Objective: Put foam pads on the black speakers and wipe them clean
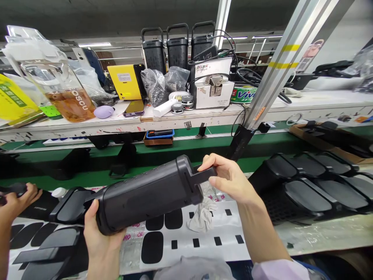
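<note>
A long black speaker-like housing (pixel 145 194) is held tilted above the bench, its right end higher than its left. My left hand (pixel 101 241) supports its left end from below, thumb on the near edge. At the other end, my right hand (pixel 230 177) pinches a flat black tab (pixel 204 175) between thumb and fingers. Whether that tab is joined to the housing I cannot tell. Below lie a white sheet (pixel 204 251) with black rounded pads (pixel 152 247) and small black squares, and a crumpled white cloth (pixel 202 217).
Several similar black housings (pixel 310 194) stand at right; others (pixel 72 206) sit at left. At far left a co-worker's hand (pixel 25 200) holds a dark part. Behind runs a green conveyor (pixel 186 149), under a shelf (pixel 116 126) with a bottle (pixel 64 85) and boxes. A metal post (pixel 271 70) rises at right.
</note>
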Demonstrator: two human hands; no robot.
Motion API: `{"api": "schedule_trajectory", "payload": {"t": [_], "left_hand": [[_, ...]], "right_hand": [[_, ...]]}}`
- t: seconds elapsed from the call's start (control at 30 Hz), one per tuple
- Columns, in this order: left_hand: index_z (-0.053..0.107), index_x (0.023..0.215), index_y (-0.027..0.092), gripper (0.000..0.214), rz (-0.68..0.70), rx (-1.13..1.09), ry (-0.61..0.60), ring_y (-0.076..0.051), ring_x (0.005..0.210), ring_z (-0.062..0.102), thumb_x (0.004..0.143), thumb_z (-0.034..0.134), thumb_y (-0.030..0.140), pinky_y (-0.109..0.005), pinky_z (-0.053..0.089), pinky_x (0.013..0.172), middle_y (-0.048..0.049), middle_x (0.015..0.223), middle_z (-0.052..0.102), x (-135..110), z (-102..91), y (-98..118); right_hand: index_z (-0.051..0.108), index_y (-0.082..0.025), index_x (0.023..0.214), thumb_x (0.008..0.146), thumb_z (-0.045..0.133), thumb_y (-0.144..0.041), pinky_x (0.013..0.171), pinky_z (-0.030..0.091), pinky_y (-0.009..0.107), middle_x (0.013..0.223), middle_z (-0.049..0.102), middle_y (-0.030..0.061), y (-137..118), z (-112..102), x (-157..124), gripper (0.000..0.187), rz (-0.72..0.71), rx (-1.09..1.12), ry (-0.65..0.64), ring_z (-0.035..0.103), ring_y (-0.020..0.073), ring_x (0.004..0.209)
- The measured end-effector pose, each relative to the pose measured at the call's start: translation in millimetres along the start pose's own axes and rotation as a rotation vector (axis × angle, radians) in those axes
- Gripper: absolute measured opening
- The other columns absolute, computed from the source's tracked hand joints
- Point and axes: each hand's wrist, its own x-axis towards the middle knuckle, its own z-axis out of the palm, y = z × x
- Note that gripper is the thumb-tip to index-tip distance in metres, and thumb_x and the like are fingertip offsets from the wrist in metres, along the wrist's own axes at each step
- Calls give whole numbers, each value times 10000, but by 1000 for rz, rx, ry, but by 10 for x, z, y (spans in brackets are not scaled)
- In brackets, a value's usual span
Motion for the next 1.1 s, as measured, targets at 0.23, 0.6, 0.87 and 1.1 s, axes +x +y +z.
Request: {"api": "schedule_trajectory", "payload": {"t": [0.23, 0.6, 0.87, 1.1], "left_hand": [[707, 821, 303, 170, 1, 21, 18, -162, 636, 654, 694, 652, 400, -291, 579, 484, 73, 758, 704, 21, 5, -2], [717, 834, 282, 181, 14, 18, -18, -162, 665, 663, 712, 635, 389, -293, 590, 519, 55, 762, 710, 33, 2, -29], [714, 837, 287, 180, 18, 21, -28, -157, 648, 651, 701, 652, 388, -291, 591, 521, 56, 769, 709, 27, 7, -38], [699, 840, 254, 190, 61, 46, -56, -144, 662, 646, 702, 668, 381, -263, 591, 563, 34, 804, 717, -22, 22, -47]], "right_hand": [[644, -185, 858, 675, 572, -145, 546, 334, 237, 750, 536, -8, 27, -15, 2, 202, 31, 60, -12, 447, 113, 641], [634, -185, 844, 663, 590, -174, 505, 301, 238, 717, 494, -10, 35, -31, 5, 187, 92, 55, -6, 409, 113, 605], [638, -180, 848, 661, 608, -173, 511, 303, 233, 736, 505, -8, 73, -78, 5, 190, 98, 86, -13, 408, 107, 611], [555, -195, 828, 691, 603, -153, 530, 372, 218, 737, 508, -34, -16, -56, -35, 151, 213, -95, -37, 455, 101, 627]]}}
